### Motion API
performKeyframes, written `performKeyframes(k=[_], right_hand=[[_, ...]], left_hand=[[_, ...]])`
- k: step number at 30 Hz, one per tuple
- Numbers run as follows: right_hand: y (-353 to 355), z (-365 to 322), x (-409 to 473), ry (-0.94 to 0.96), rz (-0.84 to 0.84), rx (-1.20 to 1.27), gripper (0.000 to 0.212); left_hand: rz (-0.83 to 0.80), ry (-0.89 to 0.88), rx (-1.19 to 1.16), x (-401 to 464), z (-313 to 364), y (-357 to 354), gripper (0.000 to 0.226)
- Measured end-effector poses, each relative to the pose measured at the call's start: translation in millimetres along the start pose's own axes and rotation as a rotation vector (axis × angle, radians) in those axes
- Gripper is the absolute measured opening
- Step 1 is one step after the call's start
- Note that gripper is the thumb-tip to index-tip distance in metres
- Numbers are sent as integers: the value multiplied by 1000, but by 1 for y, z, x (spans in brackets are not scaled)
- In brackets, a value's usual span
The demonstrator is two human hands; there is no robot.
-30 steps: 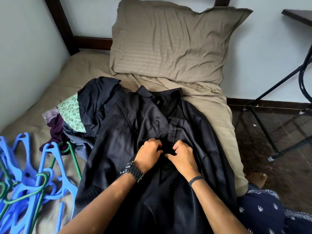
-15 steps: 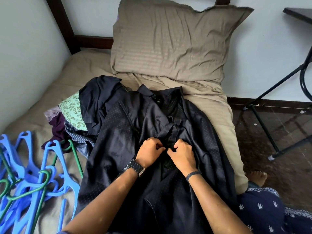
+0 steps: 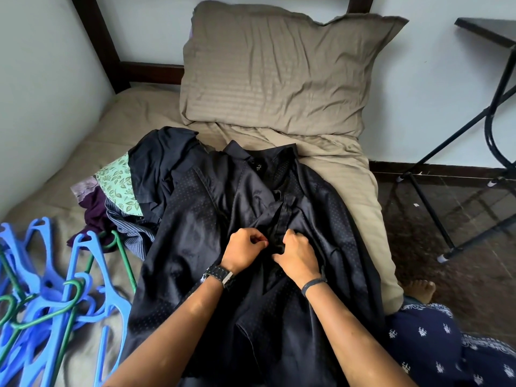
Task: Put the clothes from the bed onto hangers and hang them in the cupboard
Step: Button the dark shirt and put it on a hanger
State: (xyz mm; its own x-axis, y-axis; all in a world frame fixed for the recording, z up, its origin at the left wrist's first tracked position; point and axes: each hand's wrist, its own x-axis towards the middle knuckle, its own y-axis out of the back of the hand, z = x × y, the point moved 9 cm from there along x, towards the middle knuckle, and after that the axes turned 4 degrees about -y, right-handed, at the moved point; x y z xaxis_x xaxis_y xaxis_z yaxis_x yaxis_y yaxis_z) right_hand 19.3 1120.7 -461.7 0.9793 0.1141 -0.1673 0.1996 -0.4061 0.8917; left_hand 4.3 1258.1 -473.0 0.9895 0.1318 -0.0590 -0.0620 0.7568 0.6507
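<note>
A black satin shirt (image 3: 201, 233) lies spread front-up on the bed (image 3: 69, 163), collar toward the pillow. My left hand (image 3: 243, 251) and my right hand (image 3: 297, 256) sit side by side at the shirt's button placket, each with fingers curled and pinching the fabric edge. A pile of other clothes (image 3: 117, 196), green leafy, purple, striped and dark, lies to the left of the shirt. Several blue and green plastic hangers (image 3: 50, 297) lie heaped at the bed's near left.
A tan pillow (image 3: 279, 71) leans against the wall at the head of the bed. A dark folding table with black metal legs (image 3: 446, 152) stands on the floor to the right. My foot (image 3: 421, 289) and patterned blue garment (image 3: 435, 347) are beside the bed.
Both hands stay on the placket; their fingers have shifted slightly along it, a little up toward the collar. The shirt has barely moved.
</note>
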Motion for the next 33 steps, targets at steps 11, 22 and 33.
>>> performKeyframes(k=[11, 22, 33], right_hand=[[-3, 36, -2, -211, -302, 792, 32], [1, 32, -20, -271, -273, 1331, 24], [37, 21, -38, -86, 52, 1018, 20]], left_hand=[[13, 68, -317, -11, 0, -3, 12], [14, 107, -620, -30, 18, -10, 4], [75, 85, -733, -37, 32, -3, 4]])
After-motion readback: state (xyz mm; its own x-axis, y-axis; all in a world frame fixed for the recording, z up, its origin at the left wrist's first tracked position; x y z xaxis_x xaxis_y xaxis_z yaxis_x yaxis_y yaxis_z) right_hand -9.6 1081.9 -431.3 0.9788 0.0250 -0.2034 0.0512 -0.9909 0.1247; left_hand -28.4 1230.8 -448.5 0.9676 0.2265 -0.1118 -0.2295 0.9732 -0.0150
